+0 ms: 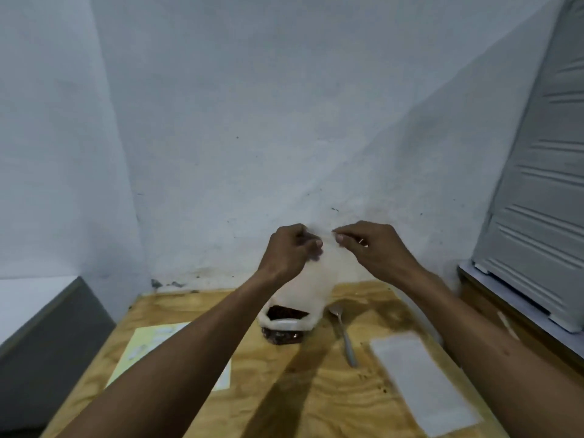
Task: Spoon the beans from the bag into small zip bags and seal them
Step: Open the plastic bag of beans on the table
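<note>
Both hands, left hand (292,245) and right hand (366,245), pinch the top corners of a zip bag (319,273) hanging mouth-up above the bench (284,390). The beans bag (286,320) stands directly below; the spoon (344,336) lies just right, nearer the right hand.

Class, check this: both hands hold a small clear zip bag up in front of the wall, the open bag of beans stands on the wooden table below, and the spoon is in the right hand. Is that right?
Not quite. The spoon is not in the right hand; it lies on the wooden table, right of the bag of beans. The head view shows it. Both the right hand and the left hand pinch the zip bag.
</note>
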The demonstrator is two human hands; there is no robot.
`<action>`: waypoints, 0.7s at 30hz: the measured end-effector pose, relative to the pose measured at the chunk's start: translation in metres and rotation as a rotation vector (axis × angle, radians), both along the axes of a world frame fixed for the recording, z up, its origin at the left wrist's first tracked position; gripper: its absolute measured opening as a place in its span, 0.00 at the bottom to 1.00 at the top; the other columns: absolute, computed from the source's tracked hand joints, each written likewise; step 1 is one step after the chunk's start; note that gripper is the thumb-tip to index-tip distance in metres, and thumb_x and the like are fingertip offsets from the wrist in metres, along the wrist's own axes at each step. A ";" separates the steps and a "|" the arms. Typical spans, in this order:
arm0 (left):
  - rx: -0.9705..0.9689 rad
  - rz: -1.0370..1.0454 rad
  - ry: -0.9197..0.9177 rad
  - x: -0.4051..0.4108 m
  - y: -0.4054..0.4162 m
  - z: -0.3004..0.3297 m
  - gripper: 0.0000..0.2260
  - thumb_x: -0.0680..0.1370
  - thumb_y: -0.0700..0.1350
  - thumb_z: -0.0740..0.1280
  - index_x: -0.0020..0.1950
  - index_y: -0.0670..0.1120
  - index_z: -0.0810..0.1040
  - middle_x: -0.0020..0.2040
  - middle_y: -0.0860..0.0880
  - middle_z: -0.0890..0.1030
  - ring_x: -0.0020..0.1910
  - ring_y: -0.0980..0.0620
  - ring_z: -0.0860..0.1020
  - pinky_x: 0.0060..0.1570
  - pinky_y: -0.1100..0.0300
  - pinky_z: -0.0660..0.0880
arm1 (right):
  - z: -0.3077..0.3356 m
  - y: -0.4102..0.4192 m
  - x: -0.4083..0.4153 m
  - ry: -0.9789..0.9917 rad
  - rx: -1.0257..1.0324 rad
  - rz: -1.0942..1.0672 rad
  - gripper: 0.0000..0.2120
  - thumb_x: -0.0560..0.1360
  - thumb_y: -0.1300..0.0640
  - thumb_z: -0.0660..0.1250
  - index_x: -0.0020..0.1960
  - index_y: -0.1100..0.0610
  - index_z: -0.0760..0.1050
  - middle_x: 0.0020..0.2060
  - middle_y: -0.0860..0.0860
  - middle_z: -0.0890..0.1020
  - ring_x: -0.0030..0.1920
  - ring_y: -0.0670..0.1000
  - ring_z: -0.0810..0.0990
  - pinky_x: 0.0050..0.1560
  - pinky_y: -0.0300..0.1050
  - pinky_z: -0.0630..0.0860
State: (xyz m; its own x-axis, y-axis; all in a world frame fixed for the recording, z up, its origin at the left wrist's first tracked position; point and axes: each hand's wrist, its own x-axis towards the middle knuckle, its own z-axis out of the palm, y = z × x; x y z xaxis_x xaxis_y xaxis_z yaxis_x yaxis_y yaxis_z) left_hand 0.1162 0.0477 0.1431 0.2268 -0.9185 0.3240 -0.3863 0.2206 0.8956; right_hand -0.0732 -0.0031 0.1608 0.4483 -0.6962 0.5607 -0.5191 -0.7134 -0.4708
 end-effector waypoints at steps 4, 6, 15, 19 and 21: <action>-0.026 0.258 -0.278 0.017 0.013 0.006 0.15 0.76 0.50 0.74 0.58 0.44 0.79 0.51 0.49 0.81 0.44 0.55 0.80 0.48 0.58 0.73 | 0.010 0.003 0.022 0.083 0.080 0.001 0.08 0.80 0.52 0.68 0.50 0.51 0.86 0.37 0.40 0.84 0.39 0.43 0.81 0.45 0.46 0.79; -0.066 0.431 -0.322 0.016 0.021 0.006 0.23 0.76 0.56 0.73 0.65 0.44 0.77 0.59 0.48 0.78 0.57 0.51 0.78 0.54 0.55 0.73 | 0.011 0.002 0.028 0.013 0.146 -0.014 0.07 0.79 0.53 0.70 0.48 0.52 0.86 0.35 0.40 0.83 0.34 0.41 0.82 0.39 0.41 0.80; 0.025 0.067 0.403 0.010 0.026 0.001 0.11 0.78 0.43 0.73 0.48 0.34 0.84 0.44 0.36 0.86 0.44 0.41 0.86 0.48 0.51 0.84 | -0.002 0.019 0.039 -0.231 0.371 0.088 0.04 0.72 0.52 0.77 0.42 0.52 0.88 0.33 0.51 0.86 0.38 0.53 0.85 0.42 0.43 0.83; 0.020 0.055 0.409 0.011 0.026 -0.002 0.07 0.79 0.37 0.70 0.47 0.33 0.83 0.42 0.36 0.85 0.42 0.40 0.86 0.46 0.50 0.84 | -0.007 0.020 0.036 -0.373 0.514 0.081 0.04 0.72 0.54 0.77 0.44 0.54 0.88 0.37 0.50 0.87 0.42 0.50 0.86 0.41 0.41 0.82; 0.036 0.037 0.420 0.010 0.026 -0.003 0.07 0.79 0.37 0.70 0.48 0.32 0.83 0.42 0.36 0.86 0.42 0.40 0.86 0.46 0.51 0.84 | -0.008 0.021 0.035 -0.378 0.555 0.096 0.04 0.73 0.55 0.77 0.45 0.55 0.88 0.38 0.50 0.88 0.43 0.49 0.87 0.40 0.40 0.81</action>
